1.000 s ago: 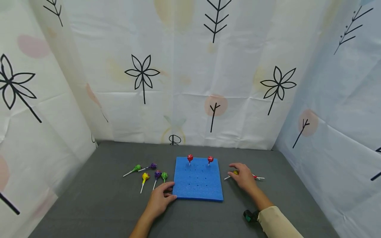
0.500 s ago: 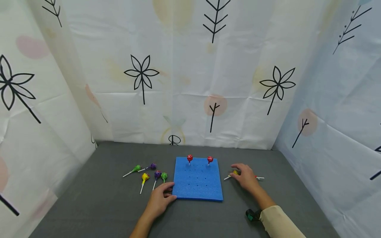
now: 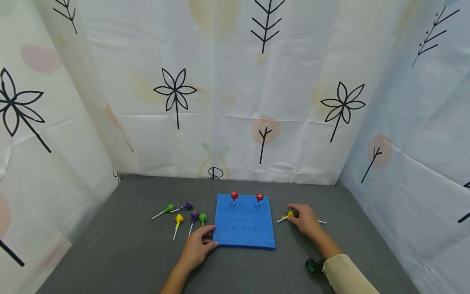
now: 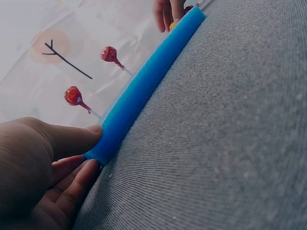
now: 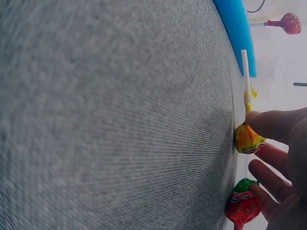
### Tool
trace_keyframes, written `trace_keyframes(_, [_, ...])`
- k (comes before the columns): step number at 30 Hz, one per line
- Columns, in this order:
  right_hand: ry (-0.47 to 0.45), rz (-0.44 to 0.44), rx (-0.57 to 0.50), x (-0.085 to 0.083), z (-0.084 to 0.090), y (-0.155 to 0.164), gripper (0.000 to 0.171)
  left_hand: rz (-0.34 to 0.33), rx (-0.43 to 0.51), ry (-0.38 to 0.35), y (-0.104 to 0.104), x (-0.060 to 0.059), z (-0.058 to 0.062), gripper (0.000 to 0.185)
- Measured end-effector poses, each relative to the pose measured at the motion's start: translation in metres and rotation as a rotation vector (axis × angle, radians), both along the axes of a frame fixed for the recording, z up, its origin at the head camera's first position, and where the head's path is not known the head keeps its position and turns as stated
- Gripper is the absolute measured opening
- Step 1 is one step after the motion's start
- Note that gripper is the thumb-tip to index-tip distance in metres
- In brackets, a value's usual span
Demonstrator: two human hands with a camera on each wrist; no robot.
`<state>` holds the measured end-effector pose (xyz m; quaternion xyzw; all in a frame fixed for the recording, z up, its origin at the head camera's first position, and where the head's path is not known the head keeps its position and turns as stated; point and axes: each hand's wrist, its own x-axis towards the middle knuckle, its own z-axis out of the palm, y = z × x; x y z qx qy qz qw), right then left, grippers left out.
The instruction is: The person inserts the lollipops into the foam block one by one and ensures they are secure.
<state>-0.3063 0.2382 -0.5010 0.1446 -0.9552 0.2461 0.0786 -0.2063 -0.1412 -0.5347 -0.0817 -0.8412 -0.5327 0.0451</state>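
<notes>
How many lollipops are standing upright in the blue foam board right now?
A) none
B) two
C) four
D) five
B: two red lollipops stand along the far edge of the blue foam board; its other holes show nothing in them, and the remaining lollipops lie flat on the grey surface beside it.

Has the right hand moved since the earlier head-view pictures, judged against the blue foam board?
Yes. The right hand has drifted slightly right, away from the blue foam board.
</notes>
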Motion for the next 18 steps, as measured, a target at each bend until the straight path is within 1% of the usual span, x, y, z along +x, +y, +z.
trace_keyframes(7, [0.028, 0.01, 0.049, -0.0023, -0.0013, 0.0017, 0.035, -0.001, 0.002, 0.003, -0.0003, -0.0004, -0.0013, 0.048])
trace_keyframes(13, [0.019, 0.01, 0.059, -0.0001, 0.0002, 0.0021, 0.031, -0.001, 0.006, 0.002, -0.0002, -0.0004, -0.0012, 0.048])
trace_keyframes(18, [0.032, 0.008, 0.06, 0.0007, 0.0, 0.0018, 0.028, -0.004, 0.005, -0.003, 0.0001, -0.0002, -0.0007, 0.049])
